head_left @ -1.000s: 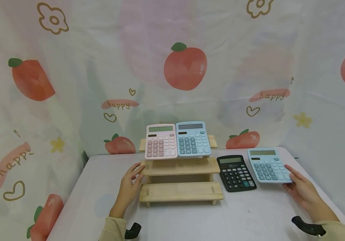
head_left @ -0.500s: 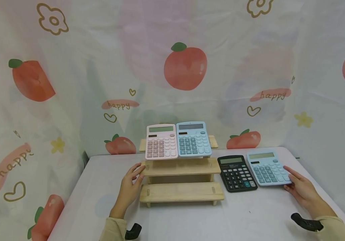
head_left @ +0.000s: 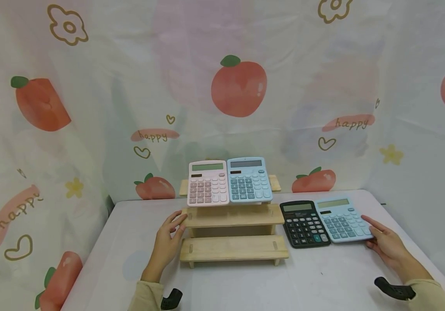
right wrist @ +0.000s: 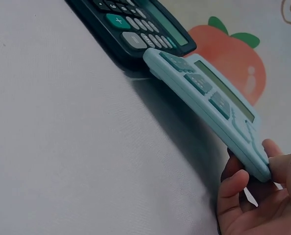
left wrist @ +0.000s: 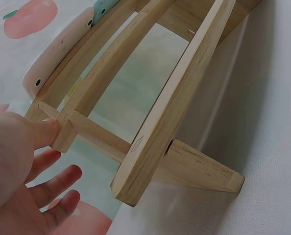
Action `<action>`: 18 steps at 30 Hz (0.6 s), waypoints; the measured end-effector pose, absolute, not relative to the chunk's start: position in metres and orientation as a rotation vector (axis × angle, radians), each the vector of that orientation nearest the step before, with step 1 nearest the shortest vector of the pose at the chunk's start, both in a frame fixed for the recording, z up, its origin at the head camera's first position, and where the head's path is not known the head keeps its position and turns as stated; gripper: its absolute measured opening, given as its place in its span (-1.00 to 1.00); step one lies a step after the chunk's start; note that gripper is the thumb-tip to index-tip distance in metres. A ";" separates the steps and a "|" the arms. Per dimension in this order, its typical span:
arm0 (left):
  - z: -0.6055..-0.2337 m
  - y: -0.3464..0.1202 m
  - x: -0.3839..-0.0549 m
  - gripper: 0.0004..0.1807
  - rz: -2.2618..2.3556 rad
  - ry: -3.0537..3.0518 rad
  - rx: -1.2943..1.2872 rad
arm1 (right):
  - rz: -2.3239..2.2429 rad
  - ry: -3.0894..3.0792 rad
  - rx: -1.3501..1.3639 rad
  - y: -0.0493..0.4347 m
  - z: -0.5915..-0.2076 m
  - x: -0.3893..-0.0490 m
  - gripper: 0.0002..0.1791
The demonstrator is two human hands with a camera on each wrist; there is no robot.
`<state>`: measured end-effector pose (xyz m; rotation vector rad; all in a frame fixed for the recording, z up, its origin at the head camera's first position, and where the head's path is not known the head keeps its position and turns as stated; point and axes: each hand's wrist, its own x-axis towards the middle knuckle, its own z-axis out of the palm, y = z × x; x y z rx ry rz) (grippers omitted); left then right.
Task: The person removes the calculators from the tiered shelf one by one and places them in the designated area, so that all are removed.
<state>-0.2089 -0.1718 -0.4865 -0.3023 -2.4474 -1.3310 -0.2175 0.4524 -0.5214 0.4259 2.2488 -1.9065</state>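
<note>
My right hand (head_left: 387, 244) pinches the near right corner of a light blue calculator (head_left: 344, 220). In the right wrist view, that calculator (right wrist: 209, 105) is tilted, with its held side raised above the table and its other side against the black calculator (right wrist: 135, 29). The black calculator (head_left: 306, 224) lies on the table just right of a three-tier wooden rack (head_left: 234, 248). My left hand (head_left: 168, 237) holds the left end of the rack's middle board (left wrist: 82, 98), thumb and index finger at its tip. On the top tier lean a pink calculator (head_left: 208, 183) and another blue calculator (head_left: 249, 180).
The white table (head_left: 246, 287) reaches back to a cloth backdrop (head_left: 238, 138) printed with fruit. More cloth hangs at both sides. The rack's middle and lower boards bear nothing.
My right hand has shifted the light blue calculator leftward and slightly nearer, up against the black one. The left hand has stayed at the rack.
</note>
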 end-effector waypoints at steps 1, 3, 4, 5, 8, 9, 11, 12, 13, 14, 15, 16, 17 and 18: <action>-0.486 -0.172 -0.209 -0.61 -1.334 -2.445 -0.304 | -1.895 2.261 0.415 0.452 -0.521 -0.217 -0.37; -0.486 -0.171 -0.208 -0.60 -1.341 -2.441 -0.308 | -1.877 2.279 0.395 0.452 -0.519 -0.215 -0.37; -0.486 -0.171 -0.208 -0.60 -1.340 -2.440 -0.309 | -1.872 2.282 0.391 0.451 -0.520 -0.215 -0.37; -0.486 -0.172 -0.208 -0.60 -1.340 -2.440 -0.308 | -1.862 2.288 0.382 0.451 -0.520 -0.215 -0.37; -0.487 -0.172 -0.208 -0.60 -1.340 -2.444 -0.310 | -1.831 2.305 0.361 0.451 -0.518 -0.215 -0.36; -0.487 -0.172 -0.208 -0.60 -1.341 -2.444 -0.309 | -1.813 2.314 0.355 0.452 -0.517 -0.216 -0.36; -0.487 -0.172 -0.208 -0.60 -1.343 -2.445 -0.308 | -1.765 2.344 0.347 0.452 -0.516 -0.216 -0.36; -0.487 -0.172 -0.208 -0.60 -1.342 -2.445 -0.307 | -1.735 2.361 0.344 0.452 -0.514 -0.217 -0.37; -0.487 -0.172 -0.208 -0.60 -1.340 -2.445 -0.306 | -1.690 2.390 0.340 0.452 -0.513 -0.217 -0.38; -0.487 -0.172 -0.208 -0.60 -1.338 -2.445 -0.304 | -1.643 2.417 0.335 0.452 -0.512 -0.217 -0.39; -0.487 -0.172 -0.208 -0.60 -1.337 -2.445 -0.302 | -1.597 2.443 0.324 0.452 -0.511 -0.218 -0.40; -0.487 -0.172 -0.208 -0.60 -1.336 -2.445 -0.301 | -1.550 2.471 0.313 0.451 -0.509 -0.217 -0.40; -0.487 -0.172 -0.208 -0.60 -1.334 -2.446 -0.300 | -1.510 2.492 0.301 0.451 -0.508 -0.217 -0.41; -0.486 -0.172 -0.209 -0.60 -1.336 -2.445 -0.299 | -1.465 2.518 0.287 0.451 -0.507 -0.217 -0.41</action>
